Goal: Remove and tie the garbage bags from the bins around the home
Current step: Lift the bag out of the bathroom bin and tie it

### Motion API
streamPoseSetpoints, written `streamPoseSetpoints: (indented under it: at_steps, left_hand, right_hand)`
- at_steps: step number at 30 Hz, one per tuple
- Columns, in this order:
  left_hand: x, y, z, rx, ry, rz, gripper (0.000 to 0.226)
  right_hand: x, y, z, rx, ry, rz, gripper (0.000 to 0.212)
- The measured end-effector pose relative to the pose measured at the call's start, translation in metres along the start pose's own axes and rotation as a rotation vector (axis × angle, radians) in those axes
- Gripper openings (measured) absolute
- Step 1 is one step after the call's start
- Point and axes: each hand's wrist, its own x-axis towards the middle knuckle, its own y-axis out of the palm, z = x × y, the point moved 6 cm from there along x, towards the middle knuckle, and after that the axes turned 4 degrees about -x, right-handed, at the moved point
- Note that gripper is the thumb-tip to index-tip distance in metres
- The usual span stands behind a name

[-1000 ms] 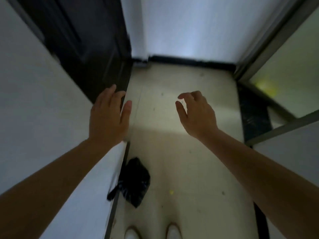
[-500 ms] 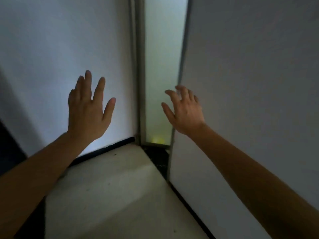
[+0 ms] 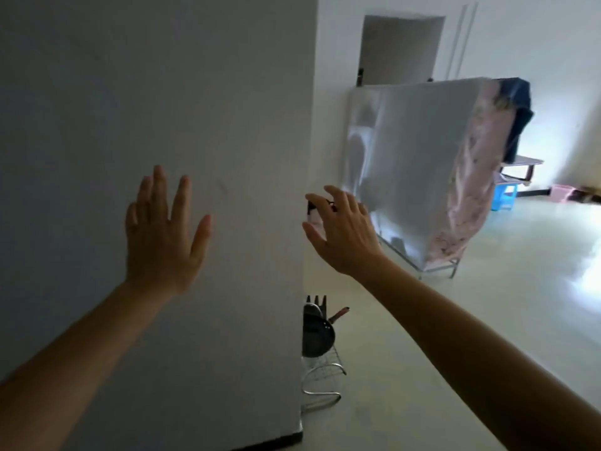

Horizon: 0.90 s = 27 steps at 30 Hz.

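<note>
My left hand (image 3: pixel 162 229) is raised in front of a grey wall (image 3: pixel 130 92), fingers spread, holding nothing. My right hand (image 3: pixel 341 232) is held up beside the wall's corner, fingers apart and slightly curled, also holding nothing. No garbage bag or bin shows in the head view now.
A wire rack (image 3: pixel 320 379) holding a dark frying pan (image 3: pixel 317 336) stands on the floor at the wall's corner. A drying rack draped with sheets (image 3: pixel 419 177) stands further right. Beyond it are a blue stool (image 3: pixel 504 196), a pink basket (image 3: pixel 562 192) and a doorway (image 3: pixel 400 47).
The view has swung right, from a narrow hallway with a tied black bag on the floor to a wall corner and an open room. Both hands stay raised with nothing in them.
</note>
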Motion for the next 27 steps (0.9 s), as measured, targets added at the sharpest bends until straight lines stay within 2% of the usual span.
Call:
streamPoseSetpoints:
  at_steps: [3, 6, 12, 15, 18, 27]
  left_hand:
    - [0.036, 0.067, -0.108, -0.102, 0.114, 0.041, 0.068]
    - [0.062, 0.143, -0.195, -0.194, 0.156, 0.105, 0.068]
    - [0.098, 0.292, -0.312, -0.331, 0.070, 0.260, 0.069]
    - [0.123, 0.347, -0.341, -0.364, -0.014, 0.311, 0.072]
    - [0.155, 0.394, -0.355, -0.340, 0.010, 0.308, 0.072]
    - [0.260, 0.574, -0.333, -0.343, -0.013, 0.317, 0.070]
  right_hand:
    - [-0.027, -0.022, -0.127, -0.083, 0.185, -0.056, 0.054]
    - [-0.055, -0.023, -0.234, -0.129, 0.324, -0.087, 0.052]
    - [-0.077, 0.022, -0.392, -0.209, 0.433, 0.005, 0.052]
    - [-0.058, 0.050, -0.444, -0.205, 0.426, 0.062, 0.052]
    - [-0.027, 0.085, -0.481, -0.197, 0.375, 0.082, 0.054]
    - [0.070, 0.254, -0.571, -0.201, 0.299, 0.153, 0.058]
